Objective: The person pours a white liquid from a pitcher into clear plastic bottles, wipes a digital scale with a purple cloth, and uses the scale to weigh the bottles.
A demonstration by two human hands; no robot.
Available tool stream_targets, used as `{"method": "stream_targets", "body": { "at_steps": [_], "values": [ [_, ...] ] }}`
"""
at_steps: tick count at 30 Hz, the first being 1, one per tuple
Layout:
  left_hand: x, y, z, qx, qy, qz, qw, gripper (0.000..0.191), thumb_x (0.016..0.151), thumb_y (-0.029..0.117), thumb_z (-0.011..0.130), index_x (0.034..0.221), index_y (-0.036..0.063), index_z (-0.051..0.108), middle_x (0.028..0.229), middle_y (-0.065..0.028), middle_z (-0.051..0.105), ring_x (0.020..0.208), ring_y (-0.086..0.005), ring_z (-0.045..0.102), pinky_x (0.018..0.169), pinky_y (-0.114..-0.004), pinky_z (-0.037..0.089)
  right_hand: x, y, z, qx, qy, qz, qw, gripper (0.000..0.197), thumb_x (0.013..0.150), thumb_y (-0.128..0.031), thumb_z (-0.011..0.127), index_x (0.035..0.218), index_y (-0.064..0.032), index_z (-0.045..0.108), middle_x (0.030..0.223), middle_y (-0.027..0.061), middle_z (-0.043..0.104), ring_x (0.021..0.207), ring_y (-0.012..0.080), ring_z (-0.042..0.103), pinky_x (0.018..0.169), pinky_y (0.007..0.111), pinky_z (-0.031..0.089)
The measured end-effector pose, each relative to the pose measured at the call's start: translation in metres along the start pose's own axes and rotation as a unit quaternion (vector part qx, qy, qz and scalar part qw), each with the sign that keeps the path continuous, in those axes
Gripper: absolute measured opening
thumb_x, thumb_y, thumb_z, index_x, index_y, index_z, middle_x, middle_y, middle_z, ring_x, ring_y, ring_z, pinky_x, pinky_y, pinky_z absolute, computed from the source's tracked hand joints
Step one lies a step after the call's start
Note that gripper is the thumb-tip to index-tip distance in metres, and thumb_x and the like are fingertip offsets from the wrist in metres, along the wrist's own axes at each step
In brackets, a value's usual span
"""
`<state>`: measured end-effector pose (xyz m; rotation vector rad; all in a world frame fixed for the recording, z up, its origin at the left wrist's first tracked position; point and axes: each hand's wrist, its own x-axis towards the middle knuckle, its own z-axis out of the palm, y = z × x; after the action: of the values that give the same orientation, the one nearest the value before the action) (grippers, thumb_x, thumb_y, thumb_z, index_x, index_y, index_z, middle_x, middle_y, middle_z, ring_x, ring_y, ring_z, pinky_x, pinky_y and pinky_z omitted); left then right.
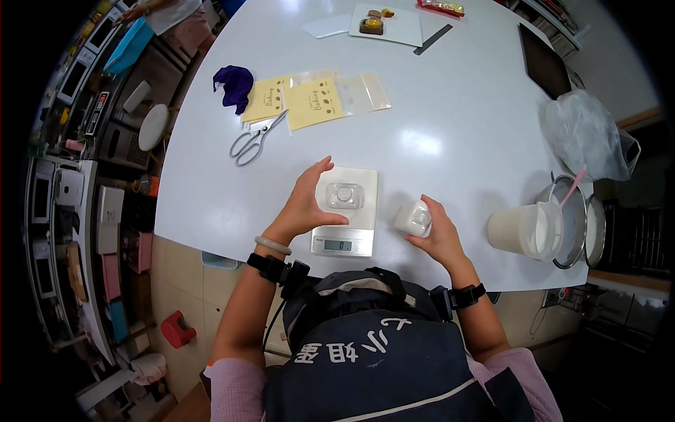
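Between the spread thumb and fingers of my left hand (306,203) is a gap, with nothing held. That hand hovers over the left side of a digital kitchen scale (366,182). A small clear plastic container (345,196) with a round raised mark rests on the scale's white platform, apart from my fingertips as far as I can see. To the right of the scale, my right hand (442,232) grips a similar clear container filled with something white (414,219). It looks tilted.
Silver scissors (256,141), yellow printed bags (315,105) and a purple cloth (234,87) lie beyond the scale. At right stand a plastic measuring jug (509,229), metal bowls (572,232) and a clear plastic bag (585,132). A white board (403,31) holds small items. Another person (176,21) stands far left.
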<state>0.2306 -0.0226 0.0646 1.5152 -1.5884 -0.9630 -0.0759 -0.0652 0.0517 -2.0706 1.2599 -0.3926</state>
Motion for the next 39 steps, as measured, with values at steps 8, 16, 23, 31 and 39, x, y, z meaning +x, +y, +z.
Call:
{"method": "stream_targets", "body": {
  "at_steps": [8,16,23,31,39],
  "values": [
    [0.004,-0.007,0.013,-0.005,-0.013,-0.007,1.0,0.116,0.048,0.029,0.089,0.141,0.0058,0.024,0.135,-0.0143,0.042,0.128,-0.0289,0.035,0.107,-0.038,0.027,0.0,-0.005,-0.005,-0.019,0.031,-0.006,0.999,0.077,0.06,-0.018,0.08,0.126,-0.0042,0.043,0.121,0.0146,0.052,0.105,0.032,0.054,0.086,0.037,0.047],
    [0.006,-0.017,0.023,-0.047,0.011,-0.045,0.998,0.079,0.058,0.018,0.083,0.125,0.0031,0.045,0.115,-0.0151,0.056,0.108,-0.0296,0.053,0.093,-0.035,0.042,0.024,-0.05,-0.031,-0.01,0.057,-0.078,0.995,0.076,0.059,-0.019,0.08,0.125,-0.0037,0.045,0.119,0.0146,0.053,0.102,0.0303,0.057,0.082,0.035,0.048],
    [-0.047,-0.008,-0.023,-0.025,0.202,-0.072,0.976,0.052,0.062,0.012,0.081,0.105,-0.0003,0.054,0.098,-0.0106,0.062,0.089,-0.0181,0.06,0.078,-0.029,0.048,0.064,-0.079,0.007,0.015,-0.007,-0.136,0.991,0.078,0.061,-0.026,0.079,0.126,-0.005,0.043,0.121,0.0154,0.052,0.1,0.0324,0.057,0.082,0.037,0.048],
    [-0.151,-0.031,-0.052,-0.11,0.385,-0.127,0.908,0.055,0.063,0.003,0.081,0.108,-0.0014,0.051,0.103,-0.0097,0.06,0.092,-0.0172,0.058,0.082,-0.031,0.049,0.08,-0.095,0.044,-0.03,-0.076,-0.12,0.989,0.077,0.06,-0.023,0.08,0.126,-0.0056,0.045,0.121,0.0139,0.054,0.104,0.0305,0.056,0.086,0.036,0.048],
    [-0.183,-0.043,-0.038,-0.161,0.451,-0.141,0.866,0.055,0.066,-0.004,0.075,0.113,0.0017,0.049,0.111,-0.0111,0.058,0.104,-0.0198,0.056,0.091,-0.033,0.044,0.08,-0.092,0.041,-0.023,-0.072,-0.167,0.983,0.112,0.05,-0.033,0.087,0.137,-0.0013,0.024,0.135,0.0209,0.037,0.122,0.0362,0.04,0.1,0.043,0.034]
  ]
}}
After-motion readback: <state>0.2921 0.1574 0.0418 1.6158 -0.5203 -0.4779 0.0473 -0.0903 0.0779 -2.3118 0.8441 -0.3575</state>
